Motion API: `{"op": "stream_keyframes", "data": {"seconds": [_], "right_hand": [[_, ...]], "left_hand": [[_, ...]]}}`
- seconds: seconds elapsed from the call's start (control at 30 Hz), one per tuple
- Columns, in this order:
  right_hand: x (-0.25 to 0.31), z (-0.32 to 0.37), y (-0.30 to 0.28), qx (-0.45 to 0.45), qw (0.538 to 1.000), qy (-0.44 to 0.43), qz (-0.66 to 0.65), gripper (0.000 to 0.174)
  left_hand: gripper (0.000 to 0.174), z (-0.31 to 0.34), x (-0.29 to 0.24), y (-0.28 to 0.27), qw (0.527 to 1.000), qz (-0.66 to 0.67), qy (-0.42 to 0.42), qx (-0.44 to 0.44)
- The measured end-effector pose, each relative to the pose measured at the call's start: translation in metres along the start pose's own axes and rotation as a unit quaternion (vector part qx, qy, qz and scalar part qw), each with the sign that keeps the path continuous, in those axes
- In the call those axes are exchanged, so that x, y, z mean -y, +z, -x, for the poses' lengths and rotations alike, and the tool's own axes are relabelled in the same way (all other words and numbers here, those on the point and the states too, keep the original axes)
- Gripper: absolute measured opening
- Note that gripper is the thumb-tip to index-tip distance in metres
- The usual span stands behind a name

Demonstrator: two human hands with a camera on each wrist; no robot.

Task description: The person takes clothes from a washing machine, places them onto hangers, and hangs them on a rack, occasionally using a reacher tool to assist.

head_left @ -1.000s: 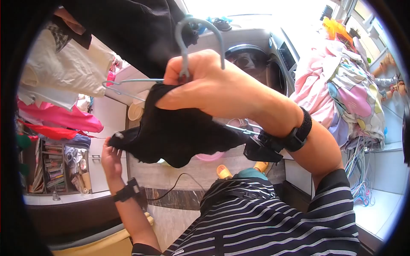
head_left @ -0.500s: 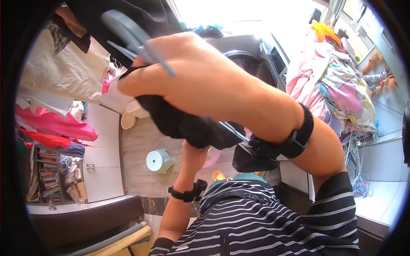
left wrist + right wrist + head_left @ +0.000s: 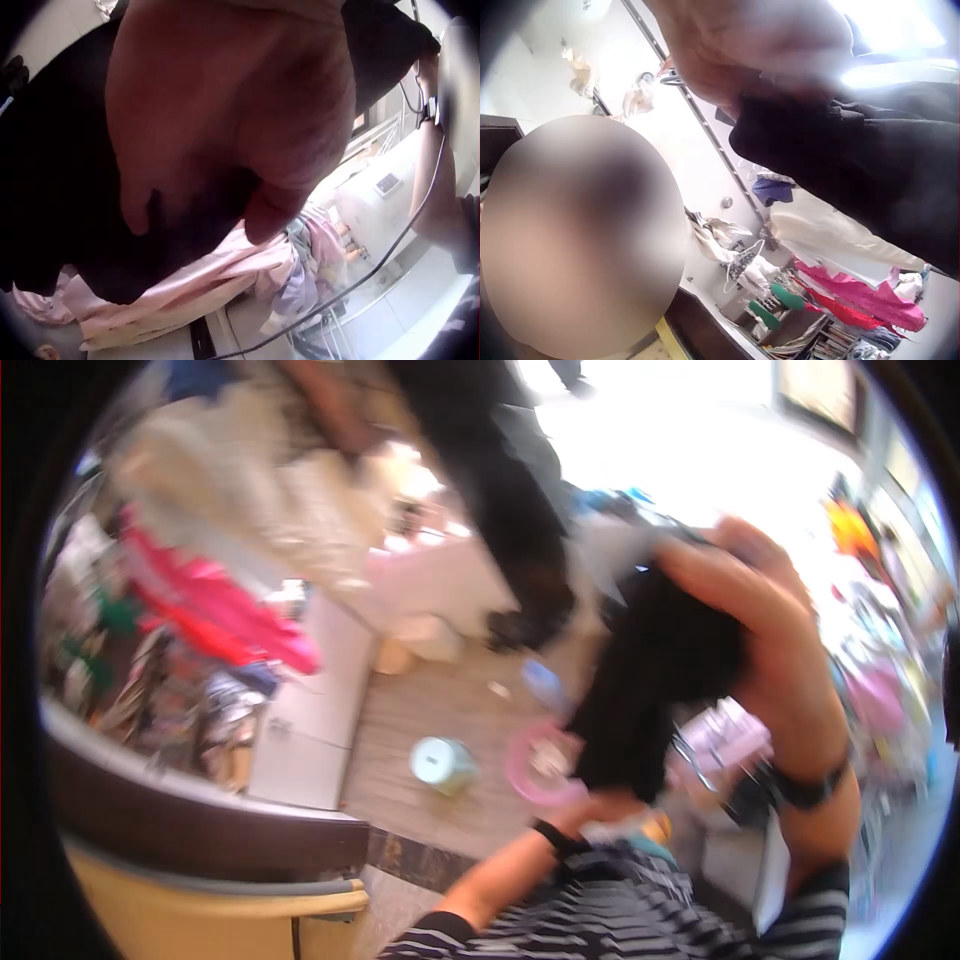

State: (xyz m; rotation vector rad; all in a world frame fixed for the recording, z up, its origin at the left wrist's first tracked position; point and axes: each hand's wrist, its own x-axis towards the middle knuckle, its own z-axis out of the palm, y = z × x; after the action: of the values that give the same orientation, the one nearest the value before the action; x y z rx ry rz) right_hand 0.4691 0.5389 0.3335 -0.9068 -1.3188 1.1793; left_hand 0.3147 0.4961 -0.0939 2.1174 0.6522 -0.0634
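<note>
A black garment [image 3: 660, 660] hangs in folds between my two hands in the head view, which is blurred. My right hand [image 3: 745, 575] grips its upper part, raised in front of the window side. At the lower end, my left hand [image 3: 612, 806] holds the cloth, mostly hidden by it. The left wrist view has that hand large, thumb and fingers around dark cloth. A hanger's grey hook [image 3: 673, 79] sticks out beside the right hand in the right wrist view. One grey end of the hanger [image 3: 695, 760] shows past the garment's right edge.
Dark trousers [image 3: 500, 490] and a pink cloth [image 3: 215, 600] hang on the left. On the floor stand a pale blue stool [image 3: 442, 763] and a pink basin [image 3: 525, 760]. A cabinet [image 3: 310, 700] is to the left; pastel bedding [image 3: 187, 296] is piled at the right.
My view has swung, and the garment and right hand now appear farther right. The left hand has moved from the garment's left edge, under it, to its lower end.
</note>
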Motion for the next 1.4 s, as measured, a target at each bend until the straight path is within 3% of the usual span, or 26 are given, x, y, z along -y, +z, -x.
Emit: {"op": "stream_keyframes", "data": {"seconds": [0.03, 0.07, 0.13, 0.2, 0.27, 0.3, 0.33, 0.4, 0.43, 0.47, 0.57, 0.6, 0.67, 0.73, 0.77, 0.83, 0.87, 0.9, 0.93, 0.97, 1.0, 1.03, 1.13, 1.23, 1.3, 1.4], "right_hand": [[0.002, 0.004, 0.0, 0.003, 0.992, 0.023, -0.122, 0.006], [0.003, 0.007, -0.001, -0.026, 0.989, -0.017, -0.148, 0.008], [-0.011, 0.004, -0.027, 0.0, 0.979, -0.041, -0.198, 0.022], [-0.036, -0.005, -0.058, -0.098, 0.969, -0.066, -0.218, 0.03], [-0.028, -0.009, -0.052, -0.17, 0.956, -0.05, -0.233, 0.027], [-0.026, -0.01, -0.051, -0.209, 0.947, -0.041, -0.241, 0.025], [-0.033, -0.015, -0.054, -0.211, 0.946, -0.046, -0.241, 0.025], [-0.045, -0.015, -0.065, -0.209, 0.949, -0.053, -0.232, 0.023], [-0.05, -0.014, -0.068, -0.204, 0.952, -0.055, -0.223, 0.021], [-0.055, -0.013, -0.071, -0.199, 0.954, -0.057, -0.215, 0.02], [-0.074, -0.005, -0.092, -0.163, 0.968, -0.048, -0.186, 0.019], [-0.08, -0.002, -0.099, -0.149, 0.971, -0.043, -0.18, 0.019], [-0.09, 0.007, -0.107, -0.186, 0.968, -0.032, -0.164, 0.019], [-0.095, 0.013, -0.106, -0.221, 0.966, -0.031, -0.135, 0.018], [-0.108, 0.018, -0.126, -0.159, 0.979, -0.03, -0.12, 0.018], [-0.123, 0.03, -0.153, -0.065, 0.995, -0.032, -0.07, 0.016], [-0.128, 0.033, -0.161, -0.077, 0.993, -0.019, -0.088, 0.015], [-0.139, 0.039, -0.17, -0.095, 0.99, -0.002, -0.101, 0.016], [-0.148, 0.053, -0.175, -0.114, 0.993, -0.014, -0.035, 0.014], [-0.157, 0.067, -0.179, -0.134, 0.99, -0.024, 0.032, 0.012], [-0.159, 0.072, -0.172, -0.142, 0.986, -0.012, 0.09, 0.009], [-0.16, 0.076, -0.166, -0.15, 0.978, 0.0, 0.146, 0.009], [-0.187, 0.094, -0.173, -0.156, 0.968, 0.121, 0.157, 0.013], [-0.22, 0.112, -0.171, -0.105, 0.956, 0.185, 0.201, 0.012], [-0.241, 0.126, -0.163, -0.062, 0.941, 0.149, 0.298, 0.018], [-0.257, 0.137, -0.149, -0.079, 0.947, 0.191, 0.246, 0.025]], "left_hand": [[0.044, 0.014, -0.041, -0.028, 0.998, 0.058, -0.015, 0.011], [0.047, 0.007, -0.053, -0.033, 0.993, 0.047, -0.015, 0.108], [0.051, 0.004, -0.026, -0.015, 0.988, 0.071, 0.038, 0.131], [0.046, 0.028, -0.024, -0.025, 0.994, 0.052, 0.017, 0.095], [0.052, 0.029, 0.02, 0.002, 0.994, 0.079, -0.01, 0.07], [0.055, 0.048, 0.01, -0.01, 0.985, 0.133, -0.086, 0.072], [0.053, 0.057, 0.019, -0.015, 0.984, 0.091, -0.122, 0.088], [0.033, 0.094, 0.017, -0.018, 0.984, -0.008, -0.16, -0.076], [0.03, 0.107, 0.012, -0.028, 0.967, -0.056, -0.216, -0.124], [0.028, 0.119, 0.007, -0.037, 0.942, -0.102, -0.271, -0.171], [0.017, 0.167, 0.025, -0.048, 0.837, -0.231, -0.321, -0.379], [0.016, 0.185, 0.02, -0.056, 0.79, -0.251, -0.352, -0.434], [0.017, 0.21, 0.045, -0.056, 0.739, -0.121, -0.419, -0.514], [0.02, 0.227, 0.089, -0.059, 0.709, 0.186, -0.353, -0.581], [0.022, 0.233, 0.099, -0.06, 0.667, 0.333, -0.304, -0.593], [0.032, 0.24, 0.055, -0.087, 0.646, 0.291, -0.251, -0.659], [0.034, 0.245, 0.04, -0.098, 0.648, 0.323, -0.182, -0.666], [0.035, 0.246, 0.019, -0.112, 0.66, 0.274, -0.118, -0.69], [0.034, 0.244, 0.016, -0.123, 0.646, 0.305, -0.088, -0.694], [0.033, 0.247, -0.011, -0.138, 0.684, 0.199, -0.131, -0.689], [0.032, 0.241, -0.03, -0.155, 0.644, 0.305, -0.012, -0.702], [0.033, 0.239, -0.037, -0.17, 0.622, 0.354, 0.005, -0.698], [0.035, 0.233, -0.083, -0.199, 0.634, 0.389, 0.118, -0.658], [0.036, 0.233, -0.112, -0.225, 0.639, 0.419, 0.137, -0.63], [0.038, 0.236, -0.129, -0.237, 0.639, 0.435, 0.146, -0.617], [0.048, 0.243, -0.135, -0.243, 0.682, 0.389, 0.161, -0.598]]}}
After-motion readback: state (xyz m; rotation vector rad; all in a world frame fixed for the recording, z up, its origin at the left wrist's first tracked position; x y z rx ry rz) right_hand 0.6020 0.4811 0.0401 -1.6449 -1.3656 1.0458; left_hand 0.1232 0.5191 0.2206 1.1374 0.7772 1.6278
